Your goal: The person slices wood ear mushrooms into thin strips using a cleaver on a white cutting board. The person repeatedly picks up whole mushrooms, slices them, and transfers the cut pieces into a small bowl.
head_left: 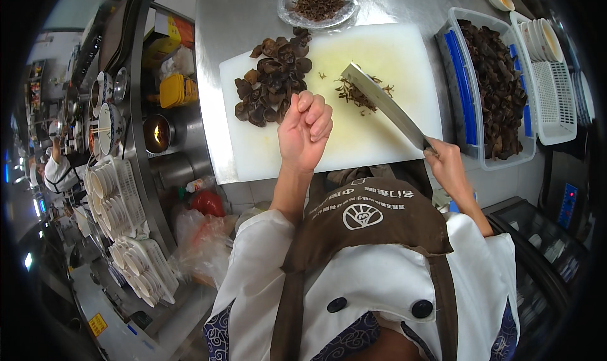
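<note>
My right hand [445, 164] grips the handle of a cleaver [386, 102], whose blade lies over a small heap of shredded wood ear mushroom [353, 94] on a white cutting board [303, 154]. Raised above the board's near part, my left hand [307, 124] has its fingers curled in; whether anything small is inside them cannot be seen. Just beyond it, a pile of whole dark wood ear mushrooms [275, 76] covers the board's left side. Past the far edge stands a plastic-lined bowl [284, 10] with brown shreds in it.
A clear plastic bin [486, 154] of wood ears stands right of the board, beside a white basket [545, 133] with stacked bowls [540, 38]. A steel shelf at left bears baskets of small bowls [104, 195] and patterned bowls [110, 128]. Another person [59, 166] is at far left.
</note>
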A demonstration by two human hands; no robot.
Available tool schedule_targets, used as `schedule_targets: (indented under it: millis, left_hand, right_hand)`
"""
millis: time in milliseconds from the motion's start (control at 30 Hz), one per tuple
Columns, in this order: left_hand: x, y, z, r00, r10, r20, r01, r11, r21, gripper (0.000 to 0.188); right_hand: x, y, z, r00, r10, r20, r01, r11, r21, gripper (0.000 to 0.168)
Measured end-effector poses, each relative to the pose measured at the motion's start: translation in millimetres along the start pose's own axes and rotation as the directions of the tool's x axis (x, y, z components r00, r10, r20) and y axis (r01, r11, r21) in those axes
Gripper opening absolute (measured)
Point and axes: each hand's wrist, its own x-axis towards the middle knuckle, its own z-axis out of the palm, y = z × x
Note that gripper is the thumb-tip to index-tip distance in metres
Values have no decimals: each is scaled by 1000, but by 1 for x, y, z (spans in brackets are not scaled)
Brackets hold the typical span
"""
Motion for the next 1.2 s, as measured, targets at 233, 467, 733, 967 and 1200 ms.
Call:
schedule_targets:
  millis: [233,467,733,967,1200]
  left_hand:
    - [8,0,6,1000,5,-16,-4,999,45,25]
    - [10,0,12,1000,17,-1,-16,993,115,18]
    - [12,-1,18,999,-1,45,-2,999,52,20]
    - [14,-1,21,999,-8,52,6,999,43,18]
    - [13,-2,23,999,35,21,-38,985,170,19]
  right_hand:
    - [-14,12,15,972,233,-8,-223,941,254,9]
    - [-17,15,16,954,296,-55,-261,904,339,11]
    - [-15,13,15,935,349,-68,-310,895,321,11]
    - [-14,10,16,926,371,-65,-333,888,317,10]
    - [-16,11,18,923,378,-79,-332,881,336,11]
